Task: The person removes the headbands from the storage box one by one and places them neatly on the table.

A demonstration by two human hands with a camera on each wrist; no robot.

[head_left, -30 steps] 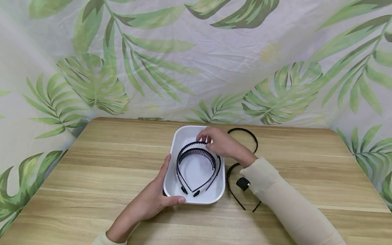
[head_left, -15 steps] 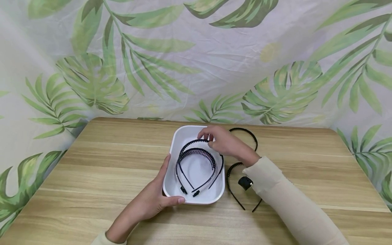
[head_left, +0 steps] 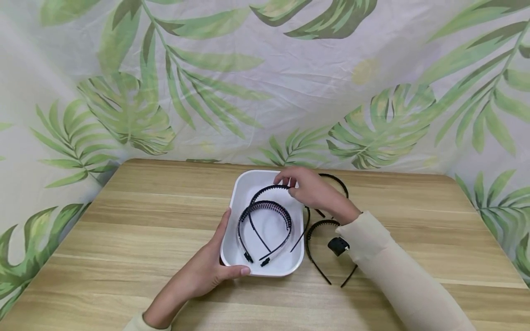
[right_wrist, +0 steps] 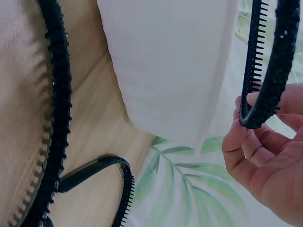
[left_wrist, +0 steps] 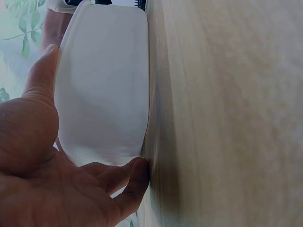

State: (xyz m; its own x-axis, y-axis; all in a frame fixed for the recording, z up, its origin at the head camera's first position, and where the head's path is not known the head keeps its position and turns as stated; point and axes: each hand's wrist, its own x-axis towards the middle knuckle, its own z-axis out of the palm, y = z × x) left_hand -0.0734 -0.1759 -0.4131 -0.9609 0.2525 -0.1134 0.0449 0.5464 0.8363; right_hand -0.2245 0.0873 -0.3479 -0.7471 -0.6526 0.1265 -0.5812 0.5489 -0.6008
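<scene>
Centrally in the head view, a white tray (head_left: 243, 186) sits on the wood-grain table (head_left: 165, 239). The left hand (head_left: 207, 266) grips the tray's left side, its thumb at the lower left of the rim; in the left wrist view its fingers bend against the outer wall near the bottom of the frame. The right hand (head_left: 308, 188) pinches a dark held band (right_wrist: 280, 61) by its toothed top, at the tray's upper right edge. The legs of this band slant down across the tray; whether their ends touch it, I cannot tell.

Inside the tray, just below the centre of the frame, lies a tray band (head_left: 267, 204) with black tips pointing to the lower edge; I cannot tell whether it is one or several nested. Right of the tray, an upper loose band (right_wrist: 126, 183) and a lower loose band (right_wrist: 60, 90) lie on the table, both partly hidden by the right arm. Its cream sleeve (head_left: 368, 241) enters from the lower right. Leaf-print cloth (head_left: 306, 82) fills the upper frame.
</scene>
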